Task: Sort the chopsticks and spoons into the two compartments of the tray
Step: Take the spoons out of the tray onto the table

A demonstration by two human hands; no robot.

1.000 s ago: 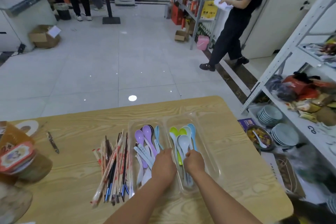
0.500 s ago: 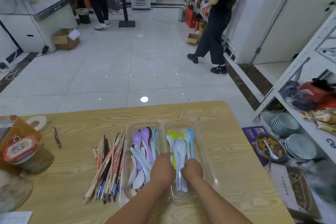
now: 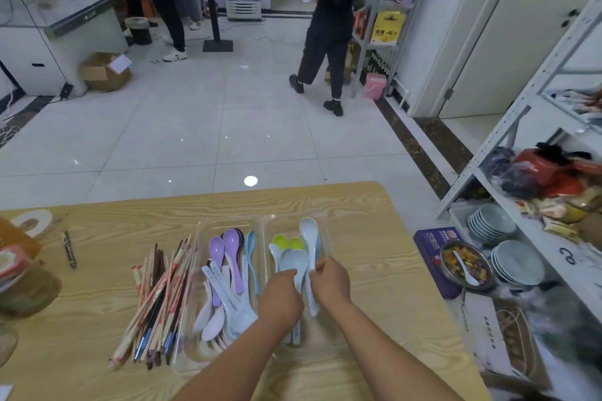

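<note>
A clear plastic tray (image 3: 264, 221) with two compartments lies on the wooden table (image 3: 374, 238). Its left compartment holds purple, white and blue spoons (image 3: 228, 273). Its right compartment holds green, white and blue spoons (image 3: 286, 246). A heap of chopsticks (image 3: 159, 299), some paper-wrapped, lies on the table left of the tray. My left hand (image 3: 281, 301) grips a pale blue spoon (image 3: 293, 262) over the right compartment. My right hand (image 3: 330, 282) pinches the handle of a white spoon (image 3: 308, 233) that points away from me.
A pen (image 3: 69, 249), a tape roll (image 3: 31, 221) and food tubs (image 3: 19, 280) sit at the table's left. Shelves with stacked bowls (image 3: 505, 247) and a food dish (image 3: 465, 265) stand to the right. A person in black (image 3: 329, 26) walks on the tiled floor beyond.
Both hands have taken spoons in the right compartment and lifted them; the white spoon now sticks up and forward. The person in black walked left across the floor.
</note>
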